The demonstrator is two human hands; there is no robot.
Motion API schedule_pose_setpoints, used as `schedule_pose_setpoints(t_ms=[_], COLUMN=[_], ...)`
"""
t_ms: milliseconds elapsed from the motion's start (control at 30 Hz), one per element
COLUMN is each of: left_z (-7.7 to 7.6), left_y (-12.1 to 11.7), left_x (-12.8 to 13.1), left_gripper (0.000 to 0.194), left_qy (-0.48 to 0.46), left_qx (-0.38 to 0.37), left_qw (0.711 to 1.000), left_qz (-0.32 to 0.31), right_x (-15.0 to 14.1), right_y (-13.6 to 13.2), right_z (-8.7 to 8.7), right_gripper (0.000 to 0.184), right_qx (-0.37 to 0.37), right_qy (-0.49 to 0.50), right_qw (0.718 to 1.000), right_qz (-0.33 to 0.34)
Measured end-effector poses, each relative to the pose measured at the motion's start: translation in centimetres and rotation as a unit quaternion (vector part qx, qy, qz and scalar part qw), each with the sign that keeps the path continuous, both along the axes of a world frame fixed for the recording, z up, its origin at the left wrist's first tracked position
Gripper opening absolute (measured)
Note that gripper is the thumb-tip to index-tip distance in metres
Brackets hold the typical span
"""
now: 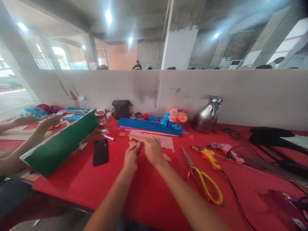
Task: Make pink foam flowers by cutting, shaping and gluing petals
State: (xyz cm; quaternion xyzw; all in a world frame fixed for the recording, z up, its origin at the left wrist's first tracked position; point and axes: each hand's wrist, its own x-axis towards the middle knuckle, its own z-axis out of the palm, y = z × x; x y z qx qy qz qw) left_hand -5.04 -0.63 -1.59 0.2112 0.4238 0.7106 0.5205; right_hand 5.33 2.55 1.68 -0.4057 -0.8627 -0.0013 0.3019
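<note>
Over the red-covered table, my left hand [132,154] is closed in a pinch. My right hand [153,150] meets it from the right with its fingers bent together. Whatever is between the fingertips is too small and hidden to name. Just beyond the hands lies a pink paper sheet [168,141], with a pink scrap [166,157] beside my right hand. Blue sheets [149,125] are stacked farther back, and a bunch of peach, red and blue paper flowers [176,116] rests at their right end. Yellow-handled scissors [202,178] lie open to the right.
A yellow glue gun [209,157] and a pink one [228,152] trail cords at right. Behind them stands a steel jug [209,114]. At left are a black phone [100,152], a jar [103,123] and a green board [64,144], past which another person's arms [26,144] reach.
</note>
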Motion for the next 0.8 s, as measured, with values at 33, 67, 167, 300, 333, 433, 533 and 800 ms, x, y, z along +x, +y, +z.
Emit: schedule_pose_setpoints(t_ms=[33, 67, 167, 300, 333, 433, 533, 800], left_z=[-0.2, -0.4, -0.6, 2.4, 3.9, 8.7, 11.4, 5.9], left_y=[-0.2, -0.4, -1.1, -2.5, -2.9, -4.0, -4.2, -2.7], left_x=[0.3, 0.5, 0.7, -0.6, -1.1, -2.2, -2.0, 0.1], left_gripper=[0.036, 0.035, 0.037, 0.025, 0.022, 0.016, 0.018, 0.016], left_qy=[0.0, 0.006, 0.045, 0.136, 0.174, 0.296, 0.364, 0.355], left_qx=[0.012, 0.019, 0.023, 0.057, 0.07, 0.098, 0.108, 0.047], left_qw=[1.0, 1.0, 0.999, 0.989, 0.982, 0.95, 0.925, 0.932], left_qz=[-0.004, -0.003, -0.007, -0.018, -0.008, -0.012, -0.026, -0.057], right_x=[0.3, 0.6, 1.1, 1.2, 1.2, 1.4, 1.6, 2.5], right_y=[-0.5, -1.0, -2.5, -4.2, -4.5, -4.9, -4.6, -3.7], right_z=[-0.3, -0.6, -1.1, -0.3, 0.2, 1.9, 2.6, -2.2], right_gripper=[0.016, 0.017, 0.018, 0.02, 0.02, 0.017, 0.017, 0.022], right_qx=[-0.005, -0.008, -0.018, -0.089, -0.118, -0.197, -0.243, -0.334], right_qy=[0.009, 0.019, 0.061, 0.166, 0.202, 0.284, 0.315, 0.308], right_qw=[1.0, 1.0, 0.997, 0.982, 0.972, 0.935, 0.912, 0.886], right_qz=[-0.006, -0.013, -0.034, 0.015, 0.039, 0.081, 0.098, 0.089])
